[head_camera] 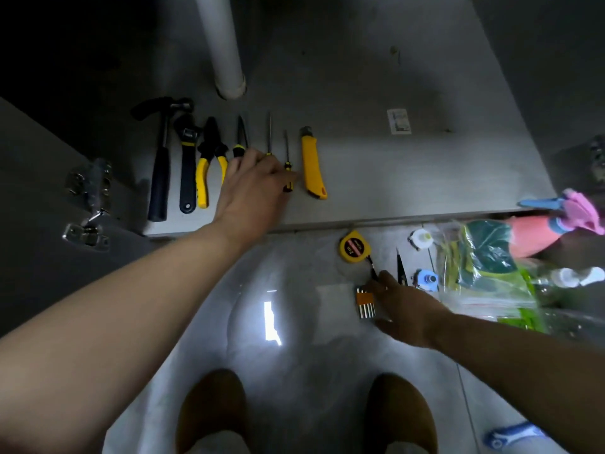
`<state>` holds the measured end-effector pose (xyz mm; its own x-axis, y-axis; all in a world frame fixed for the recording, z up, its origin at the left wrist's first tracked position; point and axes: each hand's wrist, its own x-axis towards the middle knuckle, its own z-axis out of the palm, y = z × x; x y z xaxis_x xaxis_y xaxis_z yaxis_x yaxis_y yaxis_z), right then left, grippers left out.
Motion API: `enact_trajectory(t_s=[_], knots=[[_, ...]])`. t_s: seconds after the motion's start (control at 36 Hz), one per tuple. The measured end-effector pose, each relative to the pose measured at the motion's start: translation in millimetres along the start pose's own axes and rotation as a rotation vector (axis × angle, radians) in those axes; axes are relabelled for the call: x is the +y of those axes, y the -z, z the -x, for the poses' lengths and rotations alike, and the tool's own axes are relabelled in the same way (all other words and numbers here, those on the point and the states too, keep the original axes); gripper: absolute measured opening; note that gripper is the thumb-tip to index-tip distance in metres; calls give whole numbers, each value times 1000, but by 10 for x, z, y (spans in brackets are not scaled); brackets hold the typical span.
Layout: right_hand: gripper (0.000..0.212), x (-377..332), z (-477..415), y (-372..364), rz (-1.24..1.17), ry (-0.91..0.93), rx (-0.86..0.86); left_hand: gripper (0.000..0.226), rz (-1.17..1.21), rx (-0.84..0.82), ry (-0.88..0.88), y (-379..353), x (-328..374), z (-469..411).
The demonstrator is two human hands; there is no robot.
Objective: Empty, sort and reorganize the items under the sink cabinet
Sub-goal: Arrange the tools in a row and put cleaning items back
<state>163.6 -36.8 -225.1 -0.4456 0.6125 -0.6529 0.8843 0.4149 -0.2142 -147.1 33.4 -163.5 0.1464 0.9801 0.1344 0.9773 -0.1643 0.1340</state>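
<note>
Tools lie in a row on the cabinet floor (376, 178): a hammer (159, 178), a wrench (188, 165), yellow pliers (209, 152), two screwdrivers (241, 132) (269, 132), a small screwdriver (287, 149) and a yellow utility knife (312, 165). My left hand (252, 188) covers the handles of the two longer screwdrivers, its fingertips touching the small screwdriver's handle. On the tiled floor in front, my right hand (404, 306) pinches a thin dark tool (372, 268) beside a yellow tape measure (354, 246). A small set of orange and silver bits (365, 304) lies by its thumb.
A white drain pipe (222, 44) stands at the back of the cabinet. The open door with hinges (86, 204) is at the left. A black pointed tool (400, 267), small caps, a bag of sponges (487, 273) and a pink spray bottle (553, 231) lie at the right.
</note>
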Motion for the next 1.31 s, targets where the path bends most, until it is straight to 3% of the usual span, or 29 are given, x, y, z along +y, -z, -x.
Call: enact_trajectory(t_s=[0.14,0.25,0.31,0.36,0.5,0.58,0.67,0.75,0.83,0.92,1.03,1.19,1.31], knots=[[61,-235,-140,-292,-16,-15,228,30,41,157,33,-9,153,203],[58,-339,-256,-365,-81,-36,277,16,168,227,-147,-124,468,534],[63,-355,-302,-363,-108,-29,276,18,261,83,-241,-235,624,733],[72,-353,-320,-344,-94,-26,259,23,370,-188,-226,-349,760,933],[88,-429,-270,-282,-73,-3,218,56,783,-736,437,-555,972,1253],[87,-522,-221,-157,-199,134,263,37,1088,-862,607,-580,953,1252],[82,-614,-201,-19,-314,310,295,11,1394,-808,747,-502,898,1241],[73,-632,-240,77,-376,338,351,14,1431,-693,808,-484,840,1226],[68,-525,-330,115,-277,248,466,17,1437,-618,865,-489,759,1208],[67,-331,-461,92,-223,-27,492,15,1419,-563,869,-480,654,1194],[78,-196,-619,23,-232,-155,414,16,1390,-551,793,-462,554,1157],[55,-321,-708,-26,-207,-134,399,8,1167,-442,541,-322,514,964],[63,-396,-608,68,-121,-59,271,9,1135,-352,373,-97,495,711]])
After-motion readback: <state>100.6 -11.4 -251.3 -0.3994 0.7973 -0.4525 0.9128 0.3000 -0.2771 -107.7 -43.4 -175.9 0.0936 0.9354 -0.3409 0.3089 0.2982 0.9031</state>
